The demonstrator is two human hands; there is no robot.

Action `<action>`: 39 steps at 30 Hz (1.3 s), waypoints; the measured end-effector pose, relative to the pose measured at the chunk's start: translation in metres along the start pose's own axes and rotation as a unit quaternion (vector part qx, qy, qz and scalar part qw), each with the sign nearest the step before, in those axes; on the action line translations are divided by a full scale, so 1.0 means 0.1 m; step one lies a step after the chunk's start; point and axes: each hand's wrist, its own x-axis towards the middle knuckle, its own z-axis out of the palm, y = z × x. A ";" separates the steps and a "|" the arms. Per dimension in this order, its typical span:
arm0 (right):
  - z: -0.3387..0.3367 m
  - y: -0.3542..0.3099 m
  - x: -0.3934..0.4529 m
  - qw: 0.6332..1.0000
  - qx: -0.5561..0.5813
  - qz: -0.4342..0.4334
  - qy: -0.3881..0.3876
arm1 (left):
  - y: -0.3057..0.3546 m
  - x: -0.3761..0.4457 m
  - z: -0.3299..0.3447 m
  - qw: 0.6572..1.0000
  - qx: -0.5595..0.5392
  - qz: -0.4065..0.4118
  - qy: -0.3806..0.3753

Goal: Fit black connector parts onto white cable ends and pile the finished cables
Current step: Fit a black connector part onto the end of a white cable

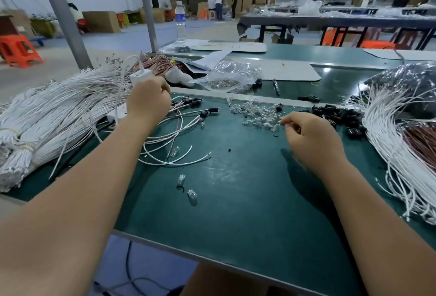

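My left hand (148, 100) hovers with curled fingers over a small pile of white cables with black connector parts (188, 104) fitted; whether it holds one is hidden. My right hand (309, 137) pinches at a small clear bulb at the edge of a scatter of clear bulbs (257, 113). Loose black connector parts (339, 116) lie just beyond my right hand. Big bundles of white cables lie at the left (59, 111) and the right (396, 165). A few loose white cables (174, 147) curl between my arms.
The green table mat (236, 220) holds stray bulbs (191, 195) near the middle. A clear bag of bulbs (226, 76), a white charger (140, 76), a pen (276, 86) and a water bottle (181, 21) stand farther back. A shiny black bag (412, 83) sits far right.
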 end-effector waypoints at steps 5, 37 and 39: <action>-0.37 0.37 0.08 0.974 -0.168 0.104 0.115 | 0.89 -0.13 0.18 0.985 -0.127 0.115 -0.026; -0.08 0.16 0.07 0.993 0.076 0.009 0.093 | 2.15 -0.83 0.94 0.676 -0.648 -0.163 -0.309; -0.04 0.09 0.05 0.994 0.103 0.000 0.024 | 2.08 -0.77 0.94 0.647 -0.678 -0.190 -0.292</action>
